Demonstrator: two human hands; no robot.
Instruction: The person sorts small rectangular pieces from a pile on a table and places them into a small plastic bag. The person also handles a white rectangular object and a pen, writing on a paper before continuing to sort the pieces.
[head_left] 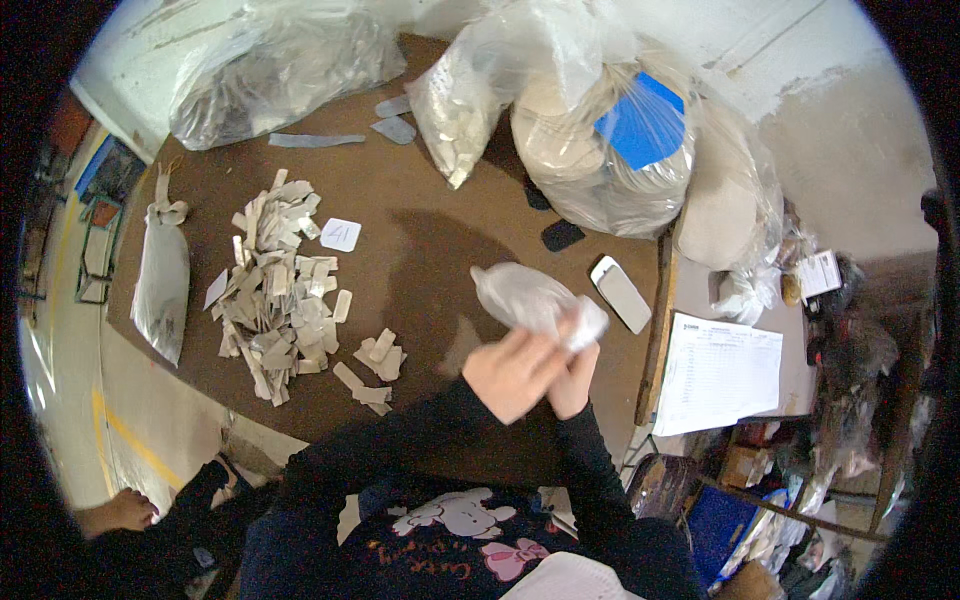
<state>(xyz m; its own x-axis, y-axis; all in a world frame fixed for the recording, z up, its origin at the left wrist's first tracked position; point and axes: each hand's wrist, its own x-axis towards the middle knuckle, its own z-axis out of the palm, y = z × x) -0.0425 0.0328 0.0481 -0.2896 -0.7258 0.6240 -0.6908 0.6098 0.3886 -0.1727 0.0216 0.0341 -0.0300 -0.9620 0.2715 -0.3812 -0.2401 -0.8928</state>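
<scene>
Both hands meet just above the table's near edge. The left hand and right hand are pinched together on the neck of a small clear bag, which seems to hold pale pieces, though the plastic blurs them. A firm grip at the neck, with the bag kept upright, would stop spills. Left of the bag lies a loose pile of beige strips. Beyond it, big plastic sacks hold round pale stacks and chips.
</scene>
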